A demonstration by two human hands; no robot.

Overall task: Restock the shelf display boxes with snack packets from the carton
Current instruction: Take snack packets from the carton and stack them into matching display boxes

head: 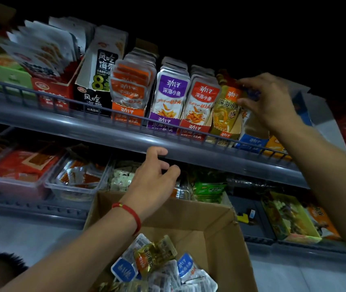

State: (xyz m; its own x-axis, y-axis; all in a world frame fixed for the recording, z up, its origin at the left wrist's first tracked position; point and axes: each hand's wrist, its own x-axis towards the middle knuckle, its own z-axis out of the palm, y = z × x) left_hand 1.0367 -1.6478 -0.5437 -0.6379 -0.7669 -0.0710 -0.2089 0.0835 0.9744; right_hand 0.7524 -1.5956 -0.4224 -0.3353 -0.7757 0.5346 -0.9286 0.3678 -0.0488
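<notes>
Gold-wrapped fish snack packets (223,106) are being seated in their display box (220,131) on the upper shelf (104,131); the placing step is judged to be in hand. They are being pinched from above by the right hand (271,102), fingers and thumb curled round the top edges of the rear packets, so the grip is closed on them rather than spread. Exactly how many packets are being held cannot be told, since the fingertips are blurred against the dark wrappers. Just left of that grip, red (201,102) and purple packets (171,98) are standing upright in their own boxes; just right of it, a blue box (250,143) is being partly hidden by the wrist.

Below the grip, the left hand (155,175) is being hooked over the shelf's front lip, with nothing carried. Under it, the cardboard carton (220,228) is being kept open, loose blue and gold packets (157,264) lying inside. Next, a release of the seated packets and a reach down into the carton are judged to be called for.
</notes>
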